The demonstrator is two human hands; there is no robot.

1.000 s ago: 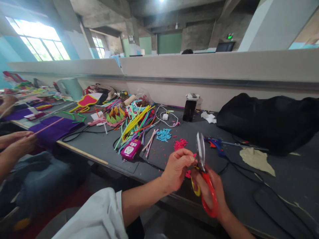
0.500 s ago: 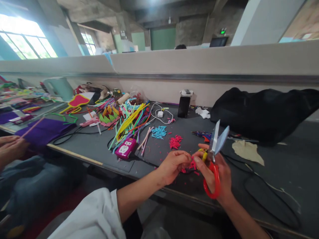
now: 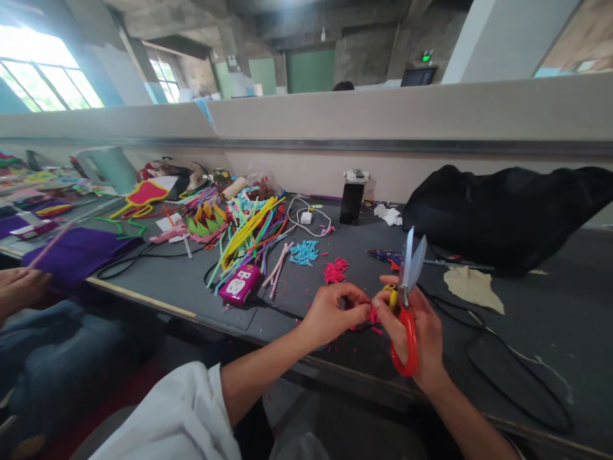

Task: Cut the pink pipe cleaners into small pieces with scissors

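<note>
My left hand is closed in a pinch, its fingertips meeting those of my right hand over the table's front part. A short pinkish-red pipe-cleaner piece shows at the pinched tips, partly hidden by the fingers. Scissors with red handles hang on my right hand, blades apart and pointing up; its thumb and a finger pinch toward my left hand. Something yellow lies by the right fingers. Beyond the hands are a pile of cut red pieces and a pile of blue ones.
Left of the piles lie a purple box and a heap of pipe cleaners. A phone stands at the back. To the right are a black bag, a beige scrap and a cable. Another person's hand is at far left.
My left fingers have bent into a more rounded pinch. The scissors have tilted slightly more upright in my right hand. The whole view has shifted a little.
</note>
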